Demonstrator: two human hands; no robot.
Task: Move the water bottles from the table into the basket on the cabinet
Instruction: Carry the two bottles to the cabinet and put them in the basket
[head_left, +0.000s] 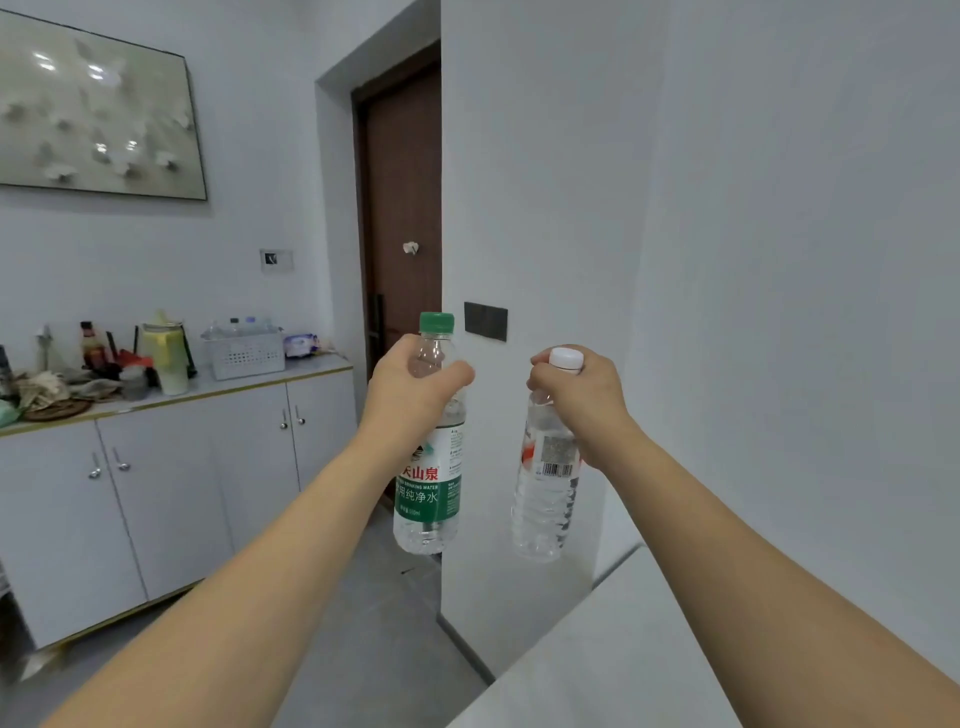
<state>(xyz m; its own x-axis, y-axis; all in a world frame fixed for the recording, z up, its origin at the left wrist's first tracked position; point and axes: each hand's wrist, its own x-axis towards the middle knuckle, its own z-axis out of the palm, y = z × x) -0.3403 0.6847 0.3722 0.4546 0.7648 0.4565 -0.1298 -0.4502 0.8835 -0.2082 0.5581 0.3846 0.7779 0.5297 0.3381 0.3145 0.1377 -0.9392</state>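
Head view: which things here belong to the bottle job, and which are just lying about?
Part of the job:
- green-capped bottle, held in the left hand
- white-capped bottle, held in the right hand
- white basket on the cabinet
- table corner

Just lying about:
- yellow-green jug
- sauce bottle
- wipes packet
- wall picture
- brown door

Both bare arms reach forward at chest height; the left hand (410, 387) and right hand (584, 395) are each clenched, knuckles up, side by side.
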